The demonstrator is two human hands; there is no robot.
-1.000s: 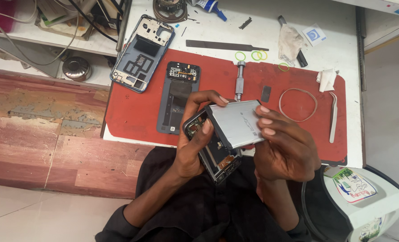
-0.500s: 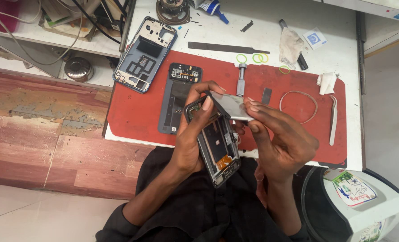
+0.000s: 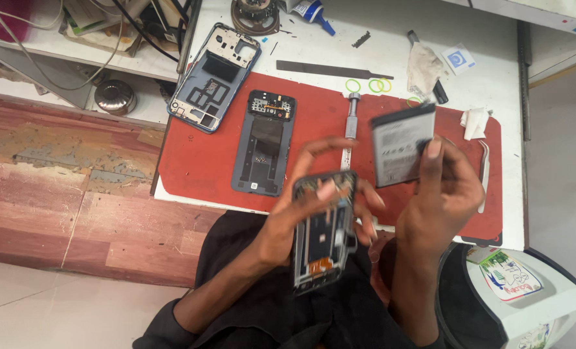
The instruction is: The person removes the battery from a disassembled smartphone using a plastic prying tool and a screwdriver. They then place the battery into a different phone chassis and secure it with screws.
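1. Over the red work mat (image 3: pixel 204 161), the left hand (image 3: pixel 301 213) is gripping an opened phone body (image 3: pixel 323 236), fingers wrapping its long edges.
2. Up beside it, the right hand (image 3: pixel 440 197) is pinching a flat grey battery (image 3: pixel 403 143) by its lower edge, clear of the phone.
3. That battery is looking light, stiff and puncture-prone, so edge holds seem safest.
4. Lying on the mat, a second phone frame (image 3: pixel 264 142) and a screwdriver (image 3: pixel 350 119) are sitting well apart from both hands.

Three phone bodies show: one in hand (image 3: pixel 323 232), two on the mat (image 3: pixel 264 142) (image 3: pixel 213 76). One battery (image 3: pixel 403 143). Three small rings (image 3: pixel 369 85). One tweezers (image 3: pixel 484 176).
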